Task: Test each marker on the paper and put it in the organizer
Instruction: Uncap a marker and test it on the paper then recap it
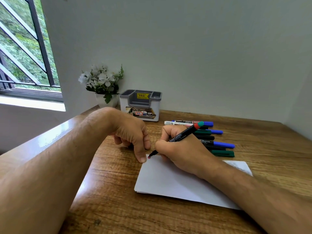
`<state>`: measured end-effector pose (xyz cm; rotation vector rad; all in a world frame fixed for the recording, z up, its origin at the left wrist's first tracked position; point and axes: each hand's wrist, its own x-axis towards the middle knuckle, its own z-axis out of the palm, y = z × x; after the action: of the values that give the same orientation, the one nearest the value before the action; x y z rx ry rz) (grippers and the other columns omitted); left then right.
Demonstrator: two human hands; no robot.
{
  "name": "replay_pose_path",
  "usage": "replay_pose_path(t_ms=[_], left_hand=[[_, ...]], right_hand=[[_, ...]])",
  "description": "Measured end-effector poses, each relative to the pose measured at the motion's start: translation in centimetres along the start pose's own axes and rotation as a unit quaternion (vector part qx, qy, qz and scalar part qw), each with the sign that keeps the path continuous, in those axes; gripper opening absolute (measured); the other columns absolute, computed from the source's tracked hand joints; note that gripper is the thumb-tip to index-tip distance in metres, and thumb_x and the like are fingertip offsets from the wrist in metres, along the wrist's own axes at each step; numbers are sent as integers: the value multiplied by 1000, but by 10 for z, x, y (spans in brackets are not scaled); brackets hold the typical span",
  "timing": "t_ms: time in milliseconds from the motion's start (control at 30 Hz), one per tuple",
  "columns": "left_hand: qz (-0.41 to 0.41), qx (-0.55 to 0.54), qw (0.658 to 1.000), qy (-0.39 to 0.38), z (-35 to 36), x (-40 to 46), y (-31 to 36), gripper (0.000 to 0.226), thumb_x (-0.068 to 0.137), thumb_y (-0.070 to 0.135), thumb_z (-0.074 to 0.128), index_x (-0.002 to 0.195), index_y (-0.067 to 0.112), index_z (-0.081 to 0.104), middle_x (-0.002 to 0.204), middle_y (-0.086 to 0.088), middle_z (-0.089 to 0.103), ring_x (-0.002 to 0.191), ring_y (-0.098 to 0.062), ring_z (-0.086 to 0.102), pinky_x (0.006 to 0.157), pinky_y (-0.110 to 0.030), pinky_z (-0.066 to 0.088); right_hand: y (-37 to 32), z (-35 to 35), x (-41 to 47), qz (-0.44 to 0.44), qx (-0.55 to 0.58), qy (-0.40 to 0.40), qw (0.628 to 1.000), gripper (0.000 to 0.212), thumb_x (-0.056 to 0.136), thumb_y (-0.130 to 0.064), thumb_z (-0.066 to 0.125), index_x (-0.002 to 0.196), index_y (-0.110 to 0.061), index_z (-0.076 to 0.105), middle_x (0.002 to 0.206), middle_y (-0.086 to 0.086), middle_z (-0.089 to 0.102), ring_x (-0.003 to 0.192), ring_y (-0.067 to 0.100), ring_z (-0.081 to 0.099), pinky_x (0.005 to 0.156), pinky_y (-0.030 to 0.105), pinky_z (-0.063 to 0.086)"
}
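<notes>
My right hand grips a black marker with a red band near its end; its tip touches the far left corner of the white paper, where a small red mark shows. My left hand rests beside it with fingers curled, one fingertip pressing down the paper's corner. Whether it holds a cap is hidden. The white and grey organizer stands upright at the back of the desk. A row of capped markers, blue, green, black and white, lies behind my right hand.
A white pot of white flowers stands left of the organizer against the wall. A window with bars is at the left. The wooden desk ends at a glossy left edge; walls close in at the back and right.
</notes>
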<state>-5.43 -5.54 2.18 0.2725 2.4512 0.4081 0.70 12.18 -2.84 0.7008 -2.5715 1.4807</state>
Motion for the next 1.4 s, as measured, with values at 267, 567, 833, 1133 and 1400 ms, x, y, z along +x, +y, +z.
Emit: replay_pose_path(t_ms=[267, 567, 833, 1133, 1400], left_hand=[[25, -14, 999, -15, -3, -3, -2, 29, 76, 21, 83, 98, 27, 66, 76, -3, 45, 56, -11, 37, 49, -22, 30], [62, -109, 991, 49, -2, -8, -5, 19, 90, 19, 68, 109, 17, 69, 64, 4, 50, 47, -7, 37, 45, -20, 31], [210, -428, 875, 87, 5, 7, 1, 35, 103, 9, 34, 118, 2, 65, 72, -2, 48, 57, -12, 42, 51, -27, 41], [312, -592, 722, 174, 11, 25, 6, 24, 96, 8, 54, 115, 6, 69, 76, -3, 63, 63, -10, 57, 56, -18, 52], [291, -726, 600, 167, 16, 34, 9, 31, 76, 12, 69, 105, 0, 71, 97, -19, 75, 80, -17, 74, 61, -20, 59]], right_hand=[[-5, -5, 0, -9, 146, 51, 988, 19, 76, -19, 66, 60, -23, 56, 54, 4, 62, 37, 2, 47, 37, 15, 35], [-13, -17, -4, 14, 245, 153, 957, 18, 90, -9, 68, 75, -18, 66, 58, 1, 63, 37, 9, 48, 34, 18, 36], [-5, -38, -3, 22, 329, 181, 927, 31, 75, -35, 55, 81, -17, 80, 79, 11, 76, 42, 17, 56, 35, 24, 39], [1, -44, -5, 8, 322, 223, 920, 12, 95, -16, 55, 83, -12, 55, 88, 16, 79, 46, 22, 67, 33, 24, 42], [-1, -41, -6, -17, 283, 227, 932, 35, 95, -14, 62, 62, -28, 65, 87, 12, 79, 53, 21, 69, 38, 24, 46]])
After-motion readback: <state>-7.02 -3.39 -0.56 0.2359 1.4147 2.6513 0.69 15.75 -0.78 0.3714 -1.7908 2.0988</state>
